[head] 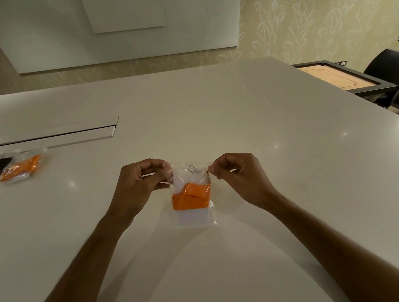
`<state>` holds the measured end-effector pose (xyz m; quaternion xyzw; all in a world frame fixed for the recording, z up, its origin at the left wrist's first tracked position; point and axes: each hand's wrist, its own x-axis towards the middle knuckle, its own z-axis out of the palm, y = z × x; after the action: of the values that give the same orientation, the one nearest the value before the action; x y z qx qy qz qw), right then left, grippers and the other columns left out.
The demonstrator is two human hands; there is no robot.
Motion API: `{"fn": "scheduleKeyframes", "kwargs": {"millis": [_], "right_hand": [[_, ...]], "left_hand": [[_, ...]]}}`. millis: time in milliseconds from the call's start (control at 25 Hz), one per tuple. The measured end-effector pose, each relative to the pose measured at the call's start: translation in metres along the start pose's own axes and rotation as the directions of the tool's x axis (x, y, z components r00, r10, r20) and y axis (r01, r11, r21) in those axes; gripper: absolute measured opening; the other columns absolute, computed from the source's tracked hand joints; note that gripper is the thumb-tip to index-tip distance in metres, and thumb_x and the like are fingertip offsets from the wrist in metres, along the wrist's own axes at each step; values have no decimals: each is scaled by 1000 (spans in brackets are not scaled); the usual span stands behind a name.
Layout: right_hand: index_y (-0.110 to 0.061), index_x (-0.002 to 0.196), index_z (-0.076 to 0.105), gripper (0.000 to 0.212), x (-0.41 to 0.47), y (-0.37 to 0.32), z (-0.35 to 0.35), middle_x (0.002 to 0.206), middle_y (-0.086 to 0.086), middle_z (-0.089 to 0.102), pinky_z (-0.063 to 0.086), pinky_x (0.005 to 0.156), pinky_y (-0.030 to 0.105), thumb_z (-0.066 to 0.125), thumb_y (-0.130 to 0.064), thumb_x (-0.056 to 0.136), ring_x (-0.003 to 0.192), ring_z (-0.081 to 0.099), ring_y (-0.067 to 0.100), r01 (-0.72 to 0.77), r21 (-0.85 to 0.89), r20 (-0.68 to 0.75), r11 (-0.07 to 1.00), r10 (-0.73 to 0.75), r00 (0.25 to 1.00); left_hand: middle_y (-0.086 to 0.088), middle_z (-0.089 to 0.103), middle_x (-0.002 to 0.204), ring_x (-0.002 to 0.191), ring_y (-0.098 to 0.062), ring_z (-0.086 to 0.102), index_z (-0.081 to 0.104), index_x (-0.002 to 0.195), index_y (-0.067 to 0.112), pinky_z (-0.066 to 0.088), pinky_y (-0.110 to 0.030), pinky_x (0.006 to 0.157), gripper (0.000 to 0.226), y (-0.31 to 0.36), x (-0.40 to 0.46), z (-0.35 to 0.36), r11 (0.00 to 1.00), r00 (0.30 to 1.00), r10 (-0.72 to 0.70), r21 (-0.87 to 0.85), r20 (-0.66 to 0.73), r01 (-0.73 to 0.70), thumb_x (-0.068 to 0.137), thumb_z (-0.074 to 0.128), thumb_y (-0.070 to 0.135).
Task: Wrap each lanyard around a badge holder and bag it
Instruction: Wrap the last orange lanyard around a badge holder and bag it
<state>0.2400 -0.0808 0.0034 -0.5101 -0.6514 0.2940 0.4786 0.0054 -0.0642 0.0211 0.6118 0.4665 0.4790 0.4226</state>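
The clear bag [193, 195], holding the orange lanyard [191, 197] wrapped round its badge holder [192, 216], is pinched at its top corners between the left hand [140, 183] and right hand [237, 174]. Thin, light, slippery film is judged; corners suit gripping.

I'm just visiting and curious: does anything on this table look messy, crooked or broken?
Nothing stands out. The orange lanyard sits wrapped around its badge holder inside the clear bag, which both hands pinch at its top corners. Two finished bags lie at the table's left edge.
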Motion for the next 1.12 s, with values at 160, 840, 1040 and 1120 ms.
{"fn": "scheduleKeyframes", "kwargs": {"millis": [160, 840, 1040, 1120], "right_hand": [[-15, 83, 72, 9, -2, -4, 0, 78, -10, 71, 56, 74, 40, 67, -16, 91, 76, 67, 10, 1, 6, 53, 1000, -1, 999], [-17, 87, 73, 10, -4, -6, 2, 83, -8, 73, 57, 74, 38, 66, -20, 93, 78, 69, 9, 0, -43, 117, 999, 5, 993], [-12, 86, 69, 12, -5, -9, 2, 83, 1, 72, 54, 77, 51, 61, -14, 95, 77, 68, 13, 19, -27, 138, 999, -15, 990], [-13, 86, 67, 12, -6, -9, 2, 82, 1, 71, 55, 75, 50, 60, -12, 95, 75, 67, 11, 32, -47, 131, 998, -26, 991]], "left_hand": [[-7, 73, 80, 70, -20, 69, 74, 86, 11, 56, -22, 63, 8, 0, -1, 1, 1000, 1000, 7, 23, 16, -8, 84, 67, 6], [-6, 70, 81, 72, -18, 67, 69, 88, 7, 57, -23, 69, 10, -1, -3, 5, 955, 996, 90, 284, 12, -89, 91, 60, 10], [-7, 70, 76, 67, -18, 68, 70, 89, 5, 59, -27, 68, 9, 2, -2, 3, 959, 998, 65, 274, 24, -69, 88, 64, 11], [-8, 71, 75, 66, -19, 68, 71, 89, 4, 59, -28, 68, 8, 3, -1, 0, 977, 998, 32, 210, 50, -41, 87, 65, 9]]}}
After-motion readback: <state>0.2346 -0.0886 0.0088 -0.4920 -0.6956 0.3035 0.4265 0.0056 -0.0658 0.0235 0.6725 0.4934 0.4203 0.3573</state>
